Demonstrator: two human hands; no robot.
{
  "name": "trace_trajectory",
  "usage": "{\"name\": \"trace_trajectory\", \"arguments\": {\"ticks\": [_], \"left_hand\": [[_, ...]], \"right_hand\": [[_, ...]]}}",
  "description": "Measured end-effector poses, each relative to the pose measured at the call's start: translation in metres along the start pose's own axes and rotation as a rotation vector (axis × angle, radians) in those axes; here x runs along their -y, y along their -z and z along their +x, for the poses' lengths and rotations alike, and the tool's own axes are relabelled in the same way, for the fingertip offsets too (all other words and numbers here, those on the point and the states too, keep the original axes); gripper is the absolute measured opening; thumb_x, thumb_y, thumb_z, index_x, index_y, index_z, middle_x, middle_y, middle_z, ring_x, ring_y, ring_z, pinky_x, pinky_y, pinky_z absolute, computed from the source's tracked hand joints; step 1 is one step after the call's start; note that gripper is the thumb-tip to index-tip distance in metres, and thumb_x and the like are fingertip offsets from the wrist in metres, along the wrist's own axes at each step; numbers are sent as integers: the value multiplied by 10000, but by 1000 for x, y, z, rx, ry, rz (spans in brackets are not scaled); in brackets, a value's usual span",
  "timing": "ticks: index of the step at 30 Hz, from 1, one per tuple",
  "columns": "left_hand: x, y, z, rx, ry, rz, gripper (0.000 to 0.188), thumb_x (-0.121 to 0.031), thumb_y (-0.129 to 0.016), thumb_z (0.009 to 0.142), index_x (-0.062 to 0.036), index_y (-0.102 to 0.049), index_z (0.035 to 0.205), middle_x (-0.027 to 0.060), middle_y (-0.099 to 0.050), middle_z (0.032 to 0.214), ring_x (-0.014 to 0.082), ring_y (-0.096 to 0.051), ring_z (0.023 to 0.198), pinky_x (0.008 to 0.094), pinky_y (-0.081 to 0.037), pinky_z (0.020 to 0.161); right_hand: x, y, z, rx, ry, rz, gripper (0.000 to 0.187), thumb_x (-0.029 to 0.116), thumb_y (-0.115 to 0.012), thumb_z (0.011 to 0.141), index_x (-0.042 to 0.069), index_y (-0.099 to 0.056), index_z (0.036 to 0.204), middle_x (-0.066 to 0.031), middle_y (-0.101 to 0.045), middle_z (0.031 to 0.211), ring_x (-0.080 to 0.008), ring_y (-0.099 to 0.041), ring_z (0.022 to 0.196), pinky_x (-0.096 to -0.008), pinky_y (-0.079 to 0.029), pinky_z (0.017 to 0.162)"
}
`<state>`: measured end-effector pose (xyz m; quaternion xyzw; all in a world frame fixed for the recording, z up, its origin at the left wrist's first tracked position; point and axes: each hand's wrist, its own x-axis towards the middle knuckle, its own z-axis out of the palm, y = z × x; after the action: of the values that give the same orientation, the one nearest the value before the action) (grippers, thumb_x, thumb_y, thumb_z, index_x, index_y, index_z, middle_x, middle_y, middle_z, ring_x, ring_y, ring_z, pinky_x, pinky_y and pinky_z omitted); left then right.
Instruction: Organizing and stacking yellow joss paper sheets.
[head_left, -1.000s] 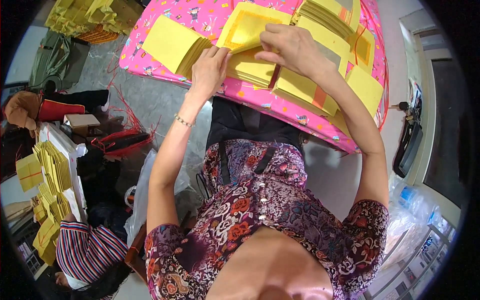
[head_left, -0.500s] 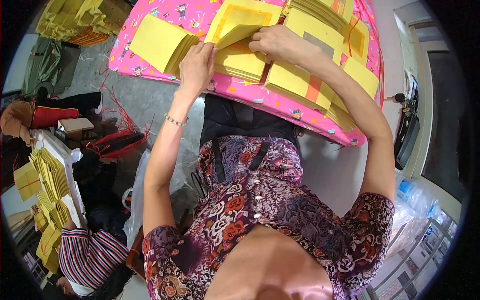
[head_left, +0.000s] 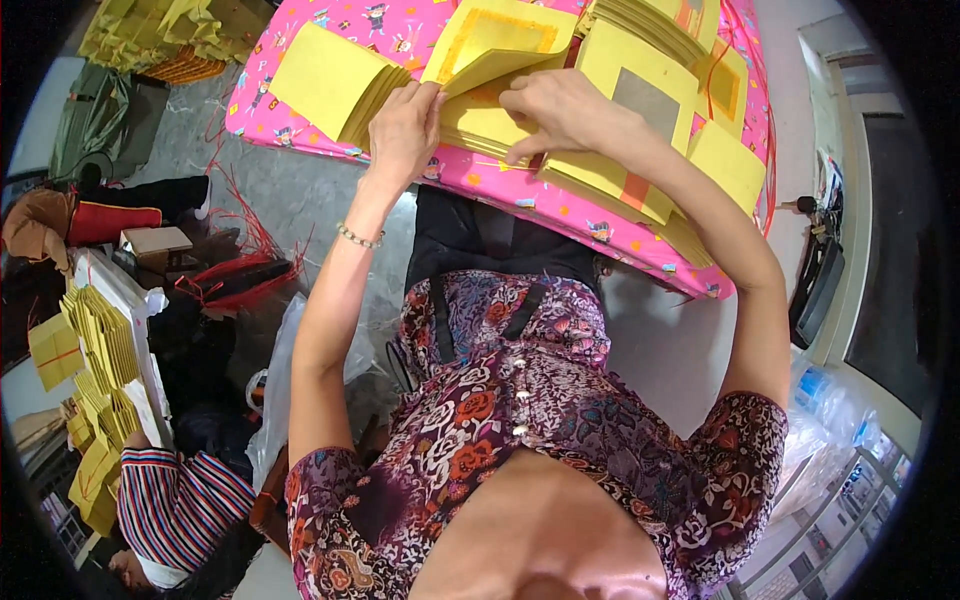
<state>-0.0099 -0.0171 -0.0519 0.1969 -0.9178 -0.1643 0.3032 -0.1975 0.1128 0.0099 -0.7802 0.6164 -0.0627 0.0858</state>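
My left hand (head_left: pixel 405 132) is closed at the near left corner of a yellow paper sheet (head_left: pixel 505 62), pinching it. The sheet's near edge curls up off a stack of yellow paper (head_left: pixel 478 130) with an orange print. Over the right side of that stack is my right hand (head_left: pixel 565 112), its thumb spread from the curled fingers and nothing seen between them. Left of my left hand lies a fanned yellow paper stack (head_left: pixel 325 80). Beneath my right wrist is another yellow stack with a grey square (head_left: pixel 642 95) and an orange strip.
A pink patterned cloth (head_left: pixel 480 190) covers the table. More yellow stacks (head_left: pixel 728 165) and red strings (head_left: pixel 765 120) lie to its right. At left, a person in a striped top (head_left: pixel 185 510) sits by a white table with bundled yellow paper (head_left: pixel 100 335). Red strings (head_left: pixel 235 285) lie on the floor.
My right hand has let go of the sheet's right part, and its thumb has swung away from the fingers. My left hand still pinches the corner.
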Motion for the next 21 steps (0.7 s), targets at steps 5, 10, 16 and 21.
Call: {"name": "trace_trajectory", "arguments": {"ticks": [5, 10, 16, 21], "left_hand": [[-1, 1, 1, 9, 4, 5, 117, -134, -541, 902, -19, -562, 909, 138, -551, 788, 329, -564, 750, 418, -442, 630], [-1, 1, 1, 10, 5, 6, 119, -140, -536, 905, -25, -564, 913, 136, -553, 793, 327, -563, 754, 416, -444, 631], [1, 0, -2, 4, 6, 5, 129, -146, -539, 905, -23, -569, 922, 131, -562, 804, 324, -568, 761, 414, -448, 633], [0, 1, 2, 19, 10, 18, 137, -153, -538, 907, -23, -574, 924, 133, -571, 805, 324, -574, 771, 411, -454, 641]], "right_hand": [[0, -17, 1, -43, -42, -67, 463, 418, -771, 643, 41, -520, 738, -113, -559, 736, -321, -595, 754, -418, -464, 635], [-7, -13, 1, 32, -71, 67, 431, 387, -768, 658, 50, -512, 740, -112, -561, 736, -318, -593, 752, -422, -453, 634], [-6, -10, 2, 69, -76, 87, 389, 351, -749, 678, 48, -514, 740, -111, -557, 720, -318, -590, 746, -425, -450, 630], [-6, -1, -1, 61, -67, 87, 299, 297, -687, 742, 40, -534, 751, -117, -588, 756, -326, -604, 727, -431, -466, 632]]}}
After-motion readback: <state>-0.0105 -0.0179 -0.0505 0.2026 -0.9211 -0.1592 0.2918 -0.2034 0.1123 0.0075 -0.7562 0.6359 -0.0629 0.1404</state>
